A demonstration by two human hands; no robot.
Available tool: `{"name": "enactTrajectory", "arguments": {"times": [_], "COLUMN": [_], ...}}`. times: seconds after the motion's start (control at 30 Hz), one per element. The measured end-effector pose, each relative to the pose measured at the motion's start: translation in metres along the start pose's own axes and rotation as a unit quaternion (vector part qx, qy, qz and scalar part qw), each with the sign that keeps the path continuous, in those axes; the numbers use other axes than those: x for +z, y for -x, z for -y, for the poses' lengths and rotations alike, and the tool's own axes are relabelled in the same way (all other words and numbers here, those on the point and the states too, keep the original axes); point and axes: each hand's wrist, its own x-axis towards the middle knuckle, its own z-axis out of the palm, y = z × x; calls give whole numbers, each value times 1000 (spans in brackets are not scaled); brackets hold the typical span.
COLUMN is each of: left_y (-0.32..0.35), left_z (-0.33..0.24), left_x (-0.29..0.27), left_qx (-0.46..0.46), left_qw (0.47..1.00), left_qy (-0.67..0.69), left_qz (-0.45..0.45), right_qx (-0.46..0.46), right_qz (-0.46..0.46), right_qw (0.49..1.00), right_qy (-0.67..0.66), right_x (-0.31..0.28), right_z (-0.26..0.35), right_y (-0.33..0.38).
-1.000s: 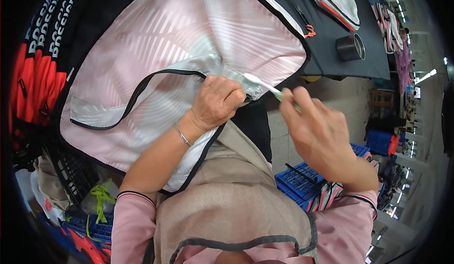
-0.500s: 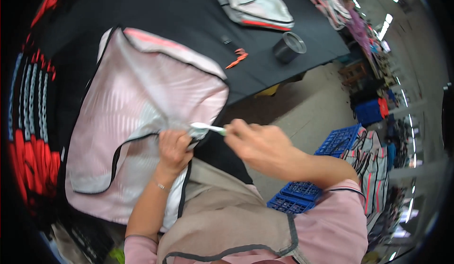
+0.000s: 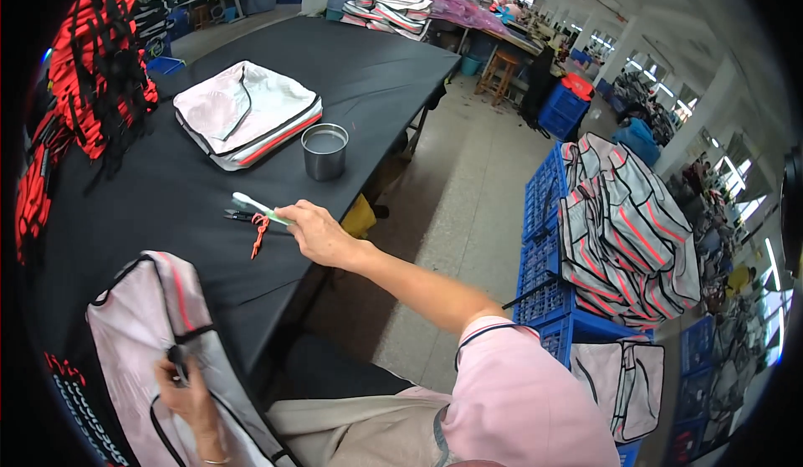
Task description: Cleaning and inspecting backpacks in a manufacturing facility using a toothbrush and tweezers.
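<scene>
My right hand [image 3: 316,234] reaches out over the black-covered table [image 3: 368,74], closed round the handle of a toothbrush [image 3: 261,207] with a white head and a pale green handle. Just beneath the toothbrush are thread snips [image 3: 241,215] with black handles and a knotted orange cord [image 3: 260,234]. At the lower left, my left hand [image 3: 186,393] grips a pale pink and grey fabric bag [image 3: 125,325] with black piping. Its fingers close on a dark part of the bag that I cannot make out well.
A dark metal cup [image 3: 324,156] stands near the table's right edge, beside another folded bag [image 3: 247,103]. Red and black straps [image 3: 92,65] hang at the left. Blue crates [image 3: 544,241] piled with bags [image 3: 627,224] stand on the floor to the right.
My right hand has carried the toothbrush away from the bag, out over the table to the snips. My view has swung up and right. My left hand stays on the bag.
</scene>
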Motion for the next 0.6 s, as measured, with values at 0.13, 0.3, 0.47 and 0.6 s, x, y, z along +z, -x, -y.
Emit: {"name": "enactTrajectory", "arguments": {"times": [0.13,0.3,0.47,0.6], "left_y": [-88,-205,-160,-48], "left_z": [30,145,93,24], "left_x": [-12,-52,-49,-88], "left_qx": [29,-34,-97,21], "left_qw": [996,994,986,905], "left_qy": [23,-8,-42,-152], "left_qz": [-78,-103,127,396], "right_qx": [83,136,61,21], "right_qz": [33,23,-31,7], "right_qw": [995,988,987,996], "right_qy": [41,63,147,82], "right_x": [39,72,66,71], "right_z": [-58,-75,-67,-38], "right_y": [-4,-28,-28,-27]}}
